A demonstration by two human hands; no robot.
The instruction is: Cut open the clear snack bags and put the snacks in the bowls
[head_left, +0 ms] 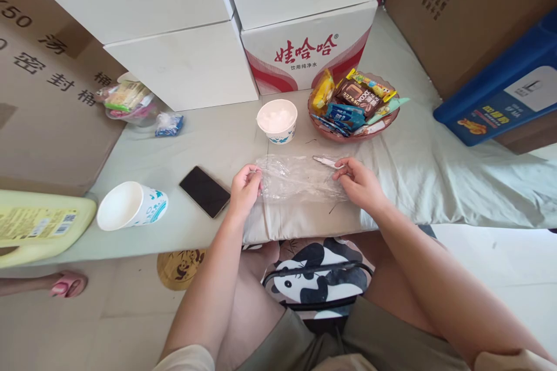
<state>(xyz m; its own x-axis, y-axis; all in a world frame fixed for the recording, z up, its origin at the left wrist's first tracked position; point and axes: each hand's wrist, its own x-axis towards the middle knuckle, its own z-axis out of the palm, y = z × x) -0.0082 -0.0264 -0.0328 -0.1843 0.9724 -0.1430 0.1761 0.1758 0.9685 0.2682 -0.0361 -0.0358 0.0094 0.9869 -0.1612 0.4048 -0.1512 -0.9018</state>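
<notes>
A clear plastic bag [296,179] lies crinkled on the cloth in front of me. My left hand [246,188] is closed, pinching the bag's left edge between thumb and fingers. At the bag's right end, my right hand [357,181] is closed around a slim white pen-like tool [326,162], whose thin tip points left over the bag. I cannot make out its exact kind. Just beyond the bag stands an upright paper cup [277,122] filled with white lumps. Some thin dark strands lie near the bag.
Right of the cup is a bowl [354,133] of wrapped snacks. To the left are a black phone [204,191], a tipped paper cup [131,206] and a yellow jug [47,223]. White boxes [183,69] stand behind; a blue bottle [500,93] leans at right.
</notes>
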